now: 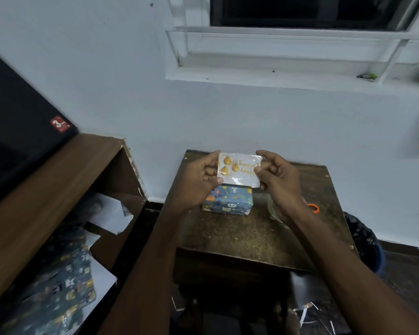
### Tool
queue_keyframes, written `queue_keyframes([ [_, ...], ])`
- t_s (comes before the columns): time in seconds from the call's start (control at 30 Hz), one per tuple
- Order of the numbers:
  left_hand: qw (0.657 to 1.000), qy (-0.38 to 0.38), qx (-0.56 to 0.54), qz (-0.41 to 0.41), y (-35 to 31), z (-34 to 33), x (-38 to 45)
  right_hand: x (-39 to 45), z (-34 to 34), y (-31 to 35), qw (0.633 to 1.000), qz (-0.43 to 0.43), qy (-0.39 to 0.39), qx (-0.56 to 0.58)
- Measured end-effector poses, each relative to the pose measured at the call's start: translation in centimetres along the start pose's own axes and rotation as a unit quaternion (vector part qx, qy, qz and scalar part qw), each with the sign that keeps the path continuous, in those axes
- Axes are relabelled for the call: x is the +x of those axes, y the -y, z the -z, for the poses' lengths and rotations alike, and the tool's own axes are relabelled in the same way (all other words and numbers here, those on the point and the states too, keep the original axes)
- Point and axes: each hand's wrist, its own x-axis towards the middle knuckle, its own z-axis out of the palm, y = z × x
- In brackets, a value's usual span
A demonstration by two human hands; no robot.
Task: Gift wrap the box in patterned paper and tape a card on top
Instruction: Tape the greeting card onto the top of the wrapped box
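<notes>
Both hands hold a card [238, 170] above the wrapped box [228, 201] on a small table [252, 235]

The left hand [201, 175] pinches the card's left edge, the right hand [273, 175] its right edge; gold ornaments show on its glossy face. Spare patterned paper [58, 293] lies on the shelf at left

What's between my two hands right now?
The card, gripped at each end by the left hand and right hand, above the wrapped box, in the head view.
</notes>
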Motion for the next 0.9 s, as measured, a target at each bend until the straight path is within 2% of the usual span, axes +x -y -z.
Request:
queue_keyframes([
  [0.1, 0.995, -0.067, -0.07, 0.019, -0.6, 0.0, -0.1, -0.5, -0.8, 0.3, 0.999, -0.022, 0.011, 0.028],
  [0.2, 0.967, -0.165, -0.171, 0.093, -0.9, -0.4, 0.2, -1.3, -1.4, 1.0, 0.997, -0.045, 0.062, 0.011],
  [0.23, 0.963, -0.182, -0.171, 0.103, -1.0, -0.4, 0.4, -1.5, -1.5, 1.4, 0.995, -0.05, 0.089, -0.013],
  [0.3, 0.976, -0.196, -0.066, 0.072, -0.9, -0.1, 0.8, -1.8, -1.7, 2.0, 0.987, -0.062, 0.138, -0.051],
  [0.37, 0.983, -0.173, 0.05, 0.026, -0.9, 0.2, 1.1, -2.0, -1.7, 2.6, 0.982, -0.084, 0.165, -0.042],
  [0.4, 0.987, -0.146, 0.071, 0.014, -1.0, 0.2, 1.2, -2.0, -1.7, 2.9, 0.981, -0.095, 0.167, -0.025],
  [0.53, 0.997, -0.034, 0.069, 0.022, -0.8, -0.6, 1.7, -2.1, -2.1, 3.4, 0.985, -0.11, 0.13, 0.021],
  [0.67, 0.997, -0.03, 0.047, 0.05, -1.2, -0.7, 1.8, -1.7, -2.5, 2.7, 0.993, -0.105, 0.019, 0.044],
  [0.77, 0.996, 0.028, 0.063, 0.049, -1.0, -0.6, 1.5, -1.5, -2.6, 2.4, 0.989, -0.119, -0.044, 0.081],
  [0.83, 0.996, 0.037, 0.065, 0.038, -1.0, -0.6, 1.5, -1.4, -2.6, 2.2, 0.987, -0.129, -0.049, 0.082],
  [0.9, 0.998, -0.011, 0.052, 0.043, -1.8, -0.6, 1.3, -1.1, -2.1, 1.7, 0.991, -0.123, -0.029, 0.043],
])
